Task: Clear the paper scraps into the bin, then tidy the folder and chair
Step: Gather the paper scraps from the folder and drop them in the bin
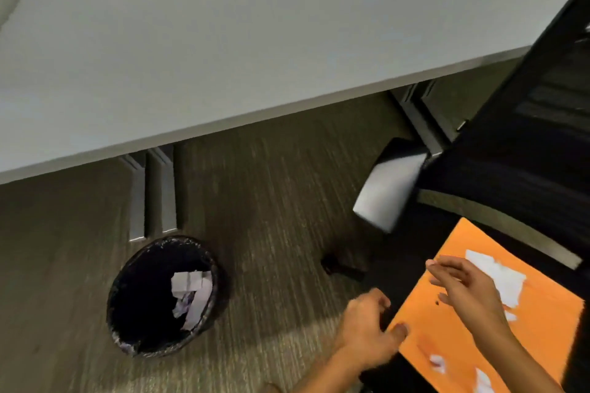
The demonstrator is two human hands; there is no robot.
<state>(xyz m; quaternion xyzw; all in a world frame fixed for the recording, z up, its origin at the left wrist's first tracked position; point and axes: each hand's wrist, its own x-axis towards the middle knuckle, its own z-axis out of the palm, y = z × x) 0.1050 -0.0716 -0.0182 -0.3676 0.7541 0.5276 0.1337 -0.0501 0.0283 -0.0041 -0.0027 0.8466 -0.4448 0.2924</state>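
You see a smooth matt desk top (223,51), ribbed carpet (271,201), a black mesh chair back (549,99), an orange matt card folder (542,322) and white paper scraps (504,281).

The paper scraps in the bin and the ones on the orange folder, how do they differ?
The paper scraps in the bin lie heaped in one pile down against the black liner; the scraps on the orange folder are spread out flat across its surface, one larger cluster plus small bits near the lower edge. Those in the bin sit in shadow and look greyish; those on the folder look brighter. Both are white torn paper.
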